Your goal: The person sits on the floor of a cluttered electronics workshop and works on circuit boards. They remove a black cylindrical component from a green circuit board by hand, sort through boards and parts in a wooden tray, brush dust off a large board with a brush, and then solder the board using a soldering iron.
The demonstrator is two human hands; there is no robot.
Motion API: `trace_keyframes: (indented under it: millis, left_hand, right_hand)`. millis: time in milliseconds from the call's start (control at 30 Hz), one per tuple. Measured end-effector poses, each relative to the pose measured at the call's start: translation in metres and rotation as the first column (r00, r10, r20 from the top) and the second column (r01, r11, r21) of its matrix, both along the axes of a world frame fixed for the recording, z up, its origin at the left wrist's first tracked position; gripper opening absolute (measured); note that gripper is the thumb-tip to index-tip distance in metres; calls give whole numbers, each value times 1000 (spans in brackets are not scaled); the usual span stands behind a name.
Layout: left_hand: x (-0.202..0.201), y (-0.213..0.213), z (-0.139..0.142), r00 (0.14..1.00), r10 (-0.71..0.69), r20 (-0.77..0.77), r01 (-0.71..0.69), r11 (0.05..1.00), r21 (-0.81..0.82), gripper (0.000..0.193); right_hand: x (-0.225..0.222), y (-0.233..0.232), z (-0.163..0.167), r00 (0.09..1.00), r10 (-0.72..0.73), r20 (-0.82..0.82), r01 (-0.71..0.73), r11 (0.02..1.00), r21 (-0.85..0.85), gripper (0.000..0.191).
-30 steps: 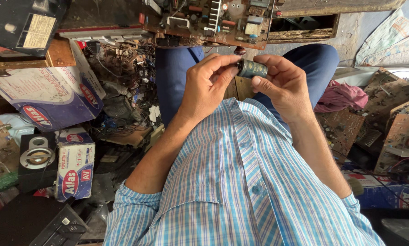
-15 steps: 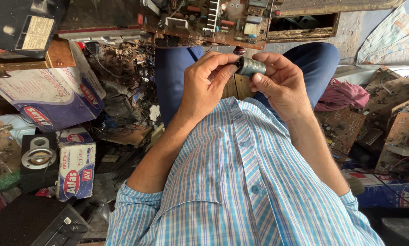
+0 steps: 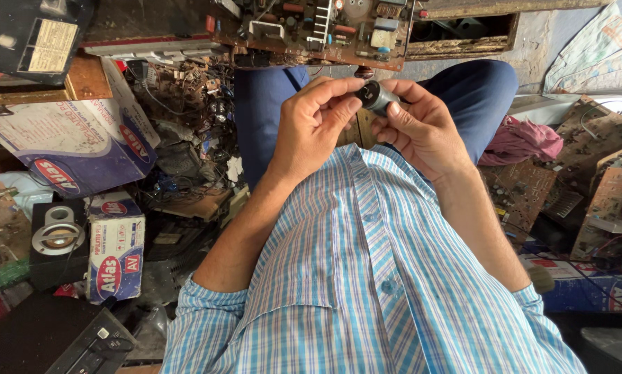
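The fingers point(image 3: 343, 105) of the left hand point(image 3: 316, 128) pinch one end of a small dark cylinder point(image 3: 376, 97), smooth and metallic with a round flat face turned toward the camera. The right hand point(image 3: 421, 131) clamps the other end, thumb laid along its side and the remaining fingers curled behind it. The cylinder sits between the two hands, held in the air above the lap, just below the edge of a brown circuit board point(image 3: 318, 28) studded with small blocky parts, a ribbed metal fin and stubby barrels.

Both forearms rise from the rolled sleeves of a blue and white checked shirt point(image 3: 366, 291) of thin woven cloth with small round buttons. Dark blue trousers point(image 3: 477, 90) cover the knees beyond the hands.

To the left lies a heap of tangled wires and scrap parts point(image 3: 186, 131), a flattened white and purple cardboard carton point(image 3: 61, 145), a small printed box point(image 3: 115, 246) and a black speaker with a shiny round cone ring point(image 3: 58, 239). To the right lie a crumpled pink rag point(image 3: 522, 142) and more bare brown boards point(image 3: 612, 201)
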State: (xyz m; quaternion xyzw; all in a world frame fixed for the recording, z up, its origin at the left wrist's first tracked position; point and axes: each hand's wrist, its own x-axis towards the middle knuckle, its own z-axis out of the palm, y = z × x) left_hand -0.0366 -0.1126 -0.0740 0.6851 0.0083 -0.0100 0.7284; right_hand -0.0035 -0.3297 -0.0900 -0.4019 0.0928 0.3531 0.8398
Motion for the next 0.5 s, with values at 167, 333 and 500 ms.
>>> trace_keyframes:
  millis: [167, 333, 500]
  left_hand:
    - [-1, -2, 2, 1000, -17, 25, 16, 998, 53, 26]
    - [2, -3, 4, 998, -14, 66, 6, 994, 112, 25]
    - [3, -4, 5, 998, -6, 66, -3, 991, 135, 22]
  right_hand:
    - [-1, 0, -3, 997, 75, 29, -77, 995, 57, 31]
    - [-1, 0, -9, 991, 114, -74, -104, 986, 128, 38]
    - [1, 1, -17, 983, 141, -118, -128, 986, 109, 46]
